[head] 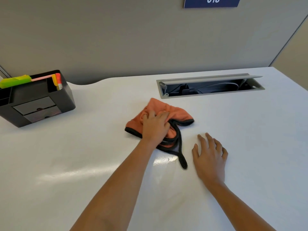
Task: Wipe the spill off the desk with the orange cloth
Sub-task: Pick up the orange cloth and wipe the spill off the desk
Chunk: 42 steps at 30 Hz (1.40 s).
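An orange cloth (175, 112) with a black hem lies bunched on the white desk (83, 155), near its middle. My left hand (155, 125) presses down on the cloth and its fingers clutch the fabric. A black-edged corner of the cloth trails toward me. Just to the left of that corner a small wet, shiny patch (164, 160) glints on the desk. My right hand (210, 155) rests flat on the desk to the right of the cloth, fingers spread, holding nothing.
A black desk organiser (36, 104) with green and orange items stands at the far left. An open grey cable hatch (210, 87) is sunk into the desk behind the cloth. A grey partition wall (133, 39) rises behind the desk.
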Each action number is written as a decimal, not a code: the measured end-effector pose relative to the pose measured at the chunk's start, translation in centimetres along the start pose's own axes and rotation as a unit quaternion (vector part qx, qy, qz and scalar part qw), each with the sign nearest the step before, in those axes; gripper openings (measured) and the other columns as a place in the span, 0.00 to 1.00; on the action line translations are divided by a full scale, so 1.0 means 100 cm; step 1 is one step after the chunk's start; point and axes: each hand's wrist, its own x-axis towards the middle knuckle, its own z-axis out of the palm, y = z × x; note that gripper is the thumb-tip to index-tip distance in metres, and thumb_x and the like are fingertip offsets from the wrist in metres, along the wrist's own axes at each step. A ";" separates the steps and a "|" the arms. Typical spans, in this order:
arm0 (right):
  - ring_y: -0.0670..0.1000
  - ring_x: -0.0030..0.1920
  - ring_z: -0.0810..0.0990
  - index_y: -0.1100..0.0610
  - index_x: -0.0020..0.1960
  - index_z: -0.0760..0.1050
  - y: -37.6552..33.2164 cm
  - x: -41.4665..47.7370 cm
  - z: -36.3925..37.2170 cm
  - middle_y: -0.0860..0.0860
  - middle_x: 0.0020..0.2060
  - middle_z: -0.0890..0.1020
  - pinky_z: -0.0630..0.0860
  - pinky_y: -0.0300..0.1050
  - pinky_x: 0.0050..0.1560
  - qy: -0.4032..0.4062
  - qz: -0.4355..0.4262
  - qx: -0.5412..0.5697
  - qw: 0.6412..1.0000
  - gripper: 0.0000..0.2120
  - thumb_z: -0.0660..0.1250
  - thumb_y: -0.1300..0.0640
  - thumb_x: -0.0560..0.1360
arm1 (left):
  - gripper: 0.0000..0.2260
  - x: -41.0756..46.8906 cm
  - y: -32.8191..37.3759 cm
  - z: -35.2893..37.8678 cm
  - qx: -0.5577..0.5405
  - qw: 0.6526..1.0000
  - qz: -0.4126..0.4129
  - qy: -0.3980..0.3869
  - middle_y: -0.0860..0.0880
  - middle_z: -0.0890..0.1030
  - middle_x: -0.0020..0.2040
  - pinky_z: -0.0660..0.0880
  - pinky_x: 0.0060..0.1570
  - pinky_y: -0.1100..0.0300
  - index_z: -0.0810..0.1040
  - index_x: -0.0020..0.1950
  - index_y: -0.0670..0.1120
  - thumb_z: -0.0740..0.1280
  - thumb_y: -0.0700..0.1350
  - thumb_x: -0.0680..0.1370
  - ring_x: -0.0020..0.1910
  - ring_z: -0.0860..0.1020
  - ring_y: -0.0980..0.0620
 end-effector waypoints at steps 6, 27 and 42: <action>0.57 0.69 0.67 0.52 0.69 0.68 0.002 -0.001 -0.003 0.53 0.71 0.69 0.61 0.56 0.69 -0.014 -0.005 0.011 1.000 0.19 0.56 0.50 0.79 | 0.20 -0.067 -0.016 -0.011 0.000 0.998 0.058 0.026 0.54 0.80 0.60 0.71 0.55 0.45 0.72 0.65 0.53 0.54 0.51 0.75 0.52 0.76 0.45; 0.54 0.67 0.69 0.55 0.68 0.67 0.001 0.002 -0.012 0.53 0.65 0.75 0.59 0.51 0.69 0.048 0.088 0.264 0.959 0.18 0.49 0.55 0.81 | 0.23 -0.082 0.031 -0.008 0.002 0.998 0.052 -0.040 0.55 0.75 0.67 0.68 0.59 0.43 0.69 0.68 0.53 0.51 0.53 0.75 0.62 0.72 0.42; 0.58 0.77 0.47 0.55 0.77 0.50 -0.102 -0.044 -0.022 0.56 0.77 0.50 0.42 0.62 0.73 -0.184 -0.218 0.014 0.959 0.55 0.34 0.23 0.61 | 0.20 -0.177 -0.094 -0.059 -0.057 0.986 -0.138 0.073 0.53 0.71 0.70 0.58 0.67 0.54 0.70 0.68 0.53 0.51 0.54 0.79 0.70 0.66 0.53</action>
